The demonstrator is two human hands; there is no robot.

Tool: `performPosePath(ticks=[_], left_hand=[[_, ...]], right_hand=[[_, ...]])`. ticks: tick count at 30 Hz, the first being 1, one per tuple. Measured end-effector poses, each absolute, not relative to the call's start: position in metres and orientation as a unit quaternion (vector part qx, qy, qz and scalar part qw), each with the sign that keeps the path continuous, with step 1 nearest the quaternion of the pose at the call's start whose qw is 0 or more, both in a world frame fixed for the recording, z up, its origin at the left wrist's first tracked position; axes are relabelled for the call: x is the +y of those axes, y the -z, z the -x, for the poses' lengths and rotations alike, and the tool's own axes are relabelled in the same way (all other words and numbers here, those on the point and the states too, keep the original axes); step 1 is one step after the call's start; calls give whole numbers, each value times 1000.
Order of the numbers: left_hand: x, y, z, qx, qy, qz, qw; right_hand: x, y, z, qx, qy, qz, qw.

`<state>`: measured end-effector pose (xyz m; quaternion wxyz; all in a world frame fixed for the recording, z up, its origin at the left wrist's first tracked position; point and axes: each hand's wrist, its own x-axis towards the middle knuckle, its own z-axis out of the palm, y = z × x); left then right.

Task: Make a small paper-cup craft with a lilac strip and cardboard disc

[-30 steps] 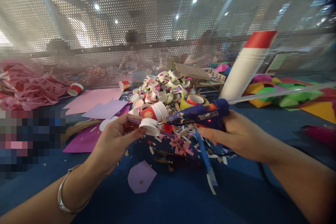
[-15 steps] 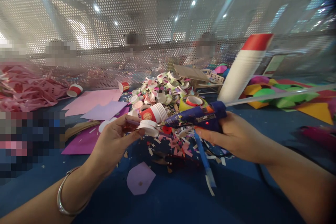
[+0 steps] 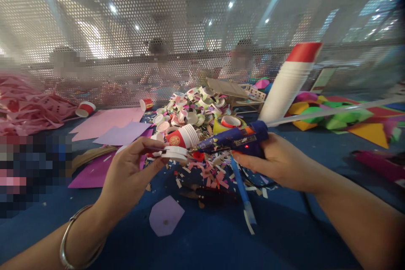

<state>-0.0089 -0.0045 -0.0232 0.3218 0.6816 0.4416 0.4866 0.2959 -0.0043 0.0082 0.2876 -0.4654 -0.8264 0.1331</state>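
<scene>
Between the thumb and fingers of my left hand [image 3: 128, 173] is a shallow white cut-off paper cup bottom [image 3: 174, 154], held on edge. My right hand [image 3: 284, 162] grips a dark blue hot glue gun [image 3: 237, 138] with a small red light on its side. A long clear glue stick [image 3: 322, 111] sticks out of the gun's back. The nozzle is at the right edge of the cup bottom; contact is hard to make out. Just behind, red and white paper cups [image 3: 185, 136] lie nested on their side.
A heap of cut cup pieces [image 3: 193, 107] and paper scraps covers the table middle. A tall cup stack [image 3: 289, 82] leans at the right. Purple paper [image 3: 91, 173], a lilac polygon cutout [image 3: 166, 216] and a blue pen-like tool [image 3: 243, 192] lie nearby. Perforated metal screen [image 3: 126, 21] behind.
My left hand has tilted the cup bottom so that it shows more edge-on. The glue gun stays at its right edge. The whole view has shifted slightly.
</scene>
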Motion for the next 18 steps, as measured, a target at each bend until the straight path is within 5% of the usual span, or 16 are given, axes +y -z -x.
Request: performPosePath(ticks=[4, 11, 18], left_hand=[[-9, 22, 9, 422, -487, -707, 291], [0, 24, 2, 422, -473, -615, 470], [-2, 25, 2, 426, -452, -622, 476]], right_hand=[[0, -12, -300, -810, -103, 523, 244], [15, -16, -325, -692, -9, 679, 245], [29, -12, -341, -640, 10, 729, 241]])
